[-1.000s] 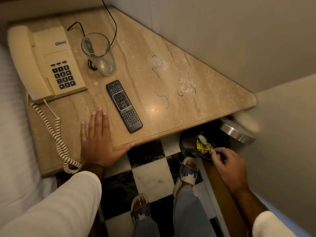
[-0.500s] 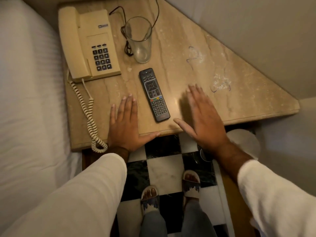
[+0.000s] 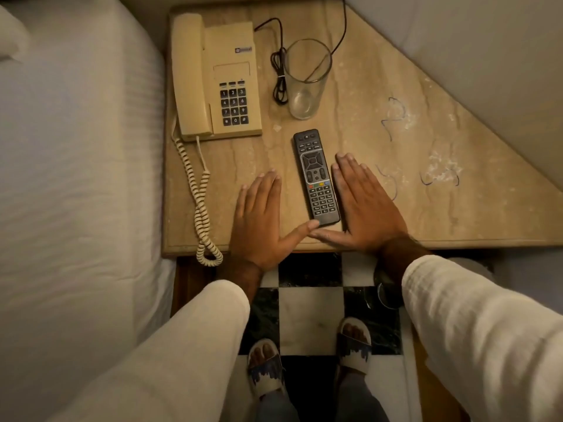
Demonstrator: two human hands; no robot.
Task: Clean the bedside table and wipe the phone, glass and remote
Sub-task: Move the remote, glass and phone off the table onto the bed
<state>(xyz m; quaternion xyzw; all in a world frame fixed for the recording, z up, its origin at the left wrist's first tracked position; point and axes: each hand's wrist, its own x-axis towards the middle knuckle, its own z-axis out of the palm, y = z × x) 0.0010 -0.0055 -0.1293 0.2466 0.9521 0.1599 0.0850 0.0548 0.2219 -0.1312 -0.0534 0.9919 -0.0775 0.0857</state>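
Observation:
A beige marble bedside table (image 3: 380, 220) holds a cream corded phone (image 3: 213, 77) at the back left, a clear empty glass (image 3: 304, 83) behind the middle, and a black remote (image 3: 316, 176) near the front edge. My left hand (image 3: 262, 220) lies flat, palm down, just left of the remote. My right hand (image 3: 365, 205) lies flat just right of it. The two thumbs meet at the remote's near end. Neither hand holds anything. Blue pen scribbles and white powdery smears (image 3: 438, 175) mark the right part of the tabletop.
A white bed (image 3: 76, 178) runs along the table's left side. The phone's coiled cord (image 3: 201, 208) hangs over the front edge. A thin dark cable (image 3: 278, 77) lies coiled behind the glass. A wall closes the table's right side. Below are checkered tiles and my sandalled feet (image 3: 265, 367).
My right hand came up from the bin on the floor and settled flat on the table beside the remote. The view shifted left, towards the bed. My left hand stayed flat.

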